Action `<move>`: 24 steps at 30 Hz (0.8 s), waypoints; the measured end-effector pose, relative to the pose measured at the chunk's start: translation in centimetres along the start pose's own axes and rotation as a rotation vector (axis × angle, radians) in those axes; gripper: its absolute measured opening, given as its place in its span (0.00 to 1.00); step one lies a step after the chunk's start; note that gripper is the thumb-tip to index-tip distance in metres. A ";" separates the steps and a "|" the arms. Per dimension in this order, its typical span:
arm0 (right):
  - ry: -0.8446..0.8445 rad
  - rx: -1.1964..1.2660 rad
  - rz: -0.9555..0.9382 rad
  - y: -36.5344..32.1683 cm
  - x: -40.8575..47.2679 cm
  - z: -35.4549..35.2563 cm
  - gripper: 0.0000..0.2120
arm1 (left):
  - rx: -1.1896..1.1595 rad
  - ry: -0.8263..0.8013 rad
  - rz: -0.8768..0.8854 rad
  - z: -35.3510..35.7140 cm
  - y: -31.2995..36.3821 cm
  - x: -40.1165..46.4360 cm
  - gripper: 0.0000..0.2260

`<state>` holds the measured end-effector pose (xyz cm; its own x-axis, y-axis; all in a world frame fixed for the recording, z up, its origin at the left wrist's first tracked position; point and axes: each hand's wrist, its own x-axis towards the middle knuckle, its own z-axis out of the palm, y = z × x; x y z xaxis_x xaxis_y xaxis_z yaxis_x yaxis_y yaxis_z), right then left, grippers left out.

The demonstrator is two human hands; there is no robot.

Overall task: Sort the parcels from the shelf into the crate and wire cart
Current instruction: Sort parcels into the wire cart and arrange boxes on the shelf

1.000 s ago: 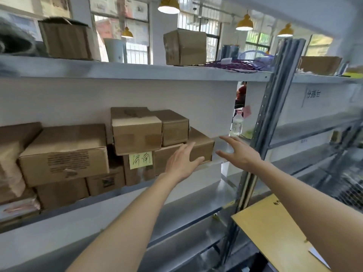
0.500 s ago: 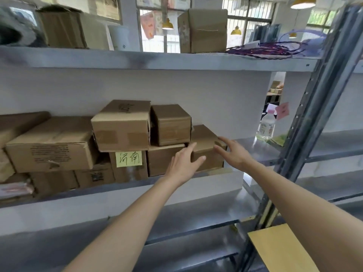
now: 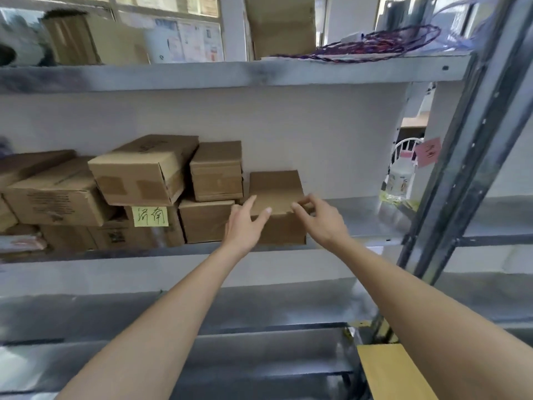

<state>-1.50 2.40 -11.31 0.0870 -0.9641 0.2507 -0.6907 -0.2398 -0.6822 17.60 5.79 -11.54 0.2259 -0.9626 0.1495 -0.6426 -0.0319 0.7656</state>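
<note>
A small brown cardboard parcel [image 3: 275, 189] stands at the right end of a row of parcels on the middle shelf [image 3: 354, 223]. My left hand [image 3: 243, 223] reaches its front left corner with straight, spread fingers, the thumb touching the top front edge. My right hand [image 3: 320, 220] is at the parcel's front right corner, its fingers curled over the top edge. Beside it to the left are more parcels: a low one [image 3: 206, 220], a smaller one on top [image 3: 216, 171] and a tilted larger one [image 3: 141, 171]. No crate or wire cart is in view.
A yellow handwritten note [image 3: 150, 216] sticks to the stack. A plastic bottle [image 3: 399, 174] and a pink note [image 3: 428, 151] sit by the metal upright [image 3: 467, 168] on the right. The top shelf holds a box [image 3: 281, 24] and coiled cable [image 3: 375, 44]. A yellow board [image 3: 389, 370] lies low right.
Both hands have moved forward and closed in on the rightmost parcel. The right hand's fingers have curled onto its top right edge. The view has shifted closer to the shelf.
</note>
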 end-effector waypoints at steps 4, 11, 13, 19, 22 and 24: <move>-0.004 0.107 0.024 1.2 1.2 -0.7 0.13 | -0.008 0.004 -0.002 0.9 0.6 0.9 0.28; -0.191 0.387 0.027 2.6 1.9 -0.3 0.24 | -0.148 -0.117 -0.043 1.8 1.2 1.5 0.30; -0.188 0.405 0.003 2.7 1.3 -0.6 0.26 | -0.195 -0.116 -0.041 2.2 1.6 0.9 0.32; -0.131 0.408 -0.040 2.7 -0.4 -2.4 0.29 | -0.318 -0.012 0.035 2.8 2.3 -1.3 0.43; -0.073 0.401 -0.082 2.4 -1.3 -4.1 0.30 | -0.411 0.026 0.005 2.5 3.9 -2.2 0.46; -0.065 0.435 -0.080 2.3 -2.0 -5.4 0.31 | -0.438 0.046 -0.005 2.3 4.9 -3.1 0.44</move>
<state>-7.18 4.37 -9.67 0.1825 -0.9425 0.2801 -0.3145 -0.3258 -0.8916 12.04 8.03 -9.74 0.2670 -0.9494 0.1653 -0.2726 0.0901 0.9579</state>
